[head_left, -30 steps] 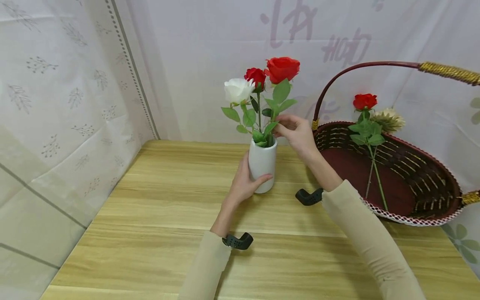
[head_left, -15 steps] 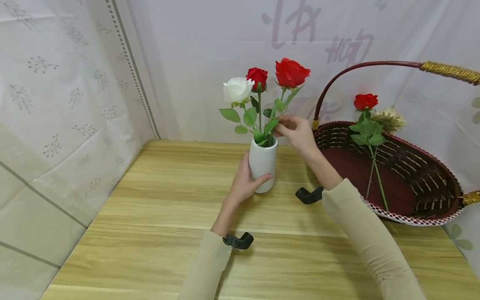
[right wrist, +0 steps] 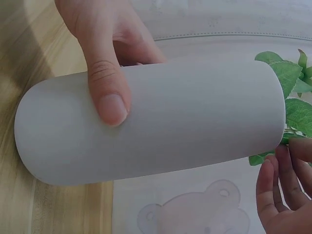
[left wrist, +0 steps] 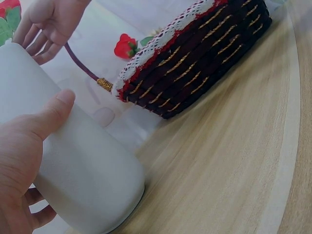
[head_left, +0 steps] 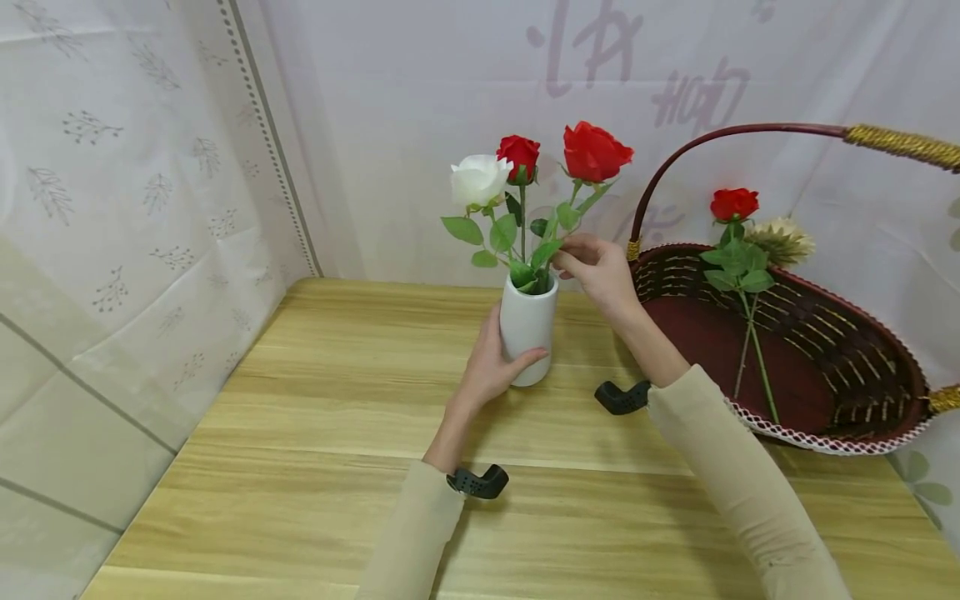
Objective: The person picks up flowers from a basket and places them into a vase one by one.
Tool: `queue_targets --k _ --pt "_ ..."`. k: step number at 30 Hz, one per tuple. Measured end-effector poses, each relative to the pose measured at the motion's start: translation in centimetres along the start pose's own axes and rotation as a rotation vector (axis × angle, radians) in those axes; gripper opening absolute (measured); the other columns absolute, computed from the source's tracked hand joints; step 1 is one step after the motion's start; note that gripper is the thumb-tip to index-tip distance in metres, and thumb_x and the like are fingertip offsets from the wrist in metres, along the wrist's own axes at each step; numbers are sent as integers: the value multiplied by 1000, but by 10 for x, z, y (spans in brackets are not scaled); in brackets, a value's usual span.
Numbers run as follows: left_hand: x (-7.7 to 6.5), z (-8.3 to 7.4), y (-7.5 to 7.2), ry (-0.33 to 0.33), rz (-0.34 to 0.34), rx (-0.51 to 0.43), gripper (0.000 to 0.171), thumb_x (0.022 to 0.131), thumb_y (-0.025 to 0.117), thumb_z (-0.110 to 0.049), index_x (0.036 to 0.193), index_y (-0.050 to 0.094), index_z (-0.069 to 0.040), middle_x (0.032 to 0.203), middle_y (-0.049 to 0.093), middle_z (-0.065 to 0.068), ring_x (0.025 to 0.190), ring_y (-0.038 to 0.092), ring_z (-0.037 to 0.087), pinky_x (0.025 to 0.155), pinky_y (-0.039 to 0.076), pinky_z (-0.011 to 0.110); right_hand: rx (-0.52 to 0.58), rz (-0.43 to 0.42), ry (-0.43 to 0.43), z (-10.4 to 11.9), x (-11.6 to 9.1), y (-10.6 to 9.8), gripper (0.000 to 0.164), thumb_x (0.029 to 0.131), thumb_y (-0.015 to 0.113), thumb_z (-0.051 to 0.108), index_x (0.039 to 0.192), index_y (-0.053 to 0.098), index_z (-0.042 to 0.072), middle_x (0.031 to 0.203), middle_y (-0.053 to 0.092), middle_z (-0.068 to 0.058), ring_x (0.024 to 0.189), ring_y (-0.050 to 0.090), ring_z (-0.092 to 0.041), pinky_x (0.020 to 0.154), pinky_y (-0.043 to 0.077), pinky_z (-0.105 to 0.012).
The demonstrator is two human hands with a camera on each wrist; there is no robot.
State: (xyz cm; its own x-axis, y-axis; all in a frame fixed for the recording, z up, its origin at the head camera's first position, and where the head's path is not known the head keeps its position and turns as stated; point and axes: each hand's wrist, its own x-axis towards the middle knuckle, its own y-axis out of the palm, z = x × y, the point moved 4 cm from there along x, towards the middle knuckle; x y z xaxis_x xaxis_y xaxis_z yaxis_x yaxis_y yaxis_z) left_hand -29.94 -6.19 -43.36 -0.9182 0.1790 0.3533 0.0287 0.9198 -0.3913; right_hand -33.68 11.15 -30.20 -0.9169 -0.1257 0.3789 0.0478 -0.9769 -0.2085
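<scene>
With the left hand [head_left: 487, 358], gripping the white cylindrical vase [head_left: 528, 325] round its side, thumb laid across the front; with the right hand [head_left: 600, 271], pinching the larger red rose [head_left: 597, 152] low among its leaves, just above the vase's mouth. Upright on the wood-grain table [head_left: 337, 400], toward the far edge, mouth up, long axis close to vertical. Fanning out above the mouth: to the left, the white rose [head_left: 480, 180], leaning outward; in the middle, the smaller red rose [head_left: 519, 158], nearly straight up; to the right, the larger red one, slanting up and outward. Across the tabletop from side to side, yellowish-brown streaks of grain. To the right of the vase, an oval wicker basket [head_left: 832, 443], dark red, with a lace-trimmed rim and an arched handle [head_left: 900, 146] bound in gold cord. Inside, aslant with stems crossing, another red rose [head_left: 735, 204] and a pale spiky flower [head_left: 782, 242]. Behind, a whitish cloth backdrop [head_left: 390, 150] with mauve lettering; at left, a white curtain [head_left: 112, 208] printed with gray sprigs.
</scene>
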Motion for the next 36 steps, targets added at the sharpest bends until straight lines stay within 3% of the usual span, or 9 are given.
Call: queue_targets --k 10,26,32,36 --pt "-1 -1 0 -7 -2 -11 97 85 84 -34 158 21 -19 144 42 9 126 46 23 104 43 47 -18 4 3 -4 -6 -6 31 97 69 17 118 68 -5 104 72 -12 90 67 -17 80 56 -28" --pt "-3 0 -1 -17 -6 -16 97 84 84 -35 158 22 -19 143 43 9 127 46 23 104 43 47 -39 50 40 -16 -21 -17 33 98 69 24 120 68 -1 111 70 -8 93 67 -20 81 56 -31" --pt "-2 -1 0 -11 -6 -10 98 84 84 -36 158 22 -19 143 43 9 126 47 23 104 43 47 -84 71 46 -17 -27 -24 32 99 68 25 120 69 1 111 70 -14 94 66 -27 82 56 -35" --pt "-2 0 0 -14 -8 -5 99 84 85 -36 158 21 -19 144 43 9 127 47 24 104 43 48 -96 82 41 -18 -30 -29 32 99 68 24 121 68 0 111 70 -18 94 66 -25 81 56 -30"
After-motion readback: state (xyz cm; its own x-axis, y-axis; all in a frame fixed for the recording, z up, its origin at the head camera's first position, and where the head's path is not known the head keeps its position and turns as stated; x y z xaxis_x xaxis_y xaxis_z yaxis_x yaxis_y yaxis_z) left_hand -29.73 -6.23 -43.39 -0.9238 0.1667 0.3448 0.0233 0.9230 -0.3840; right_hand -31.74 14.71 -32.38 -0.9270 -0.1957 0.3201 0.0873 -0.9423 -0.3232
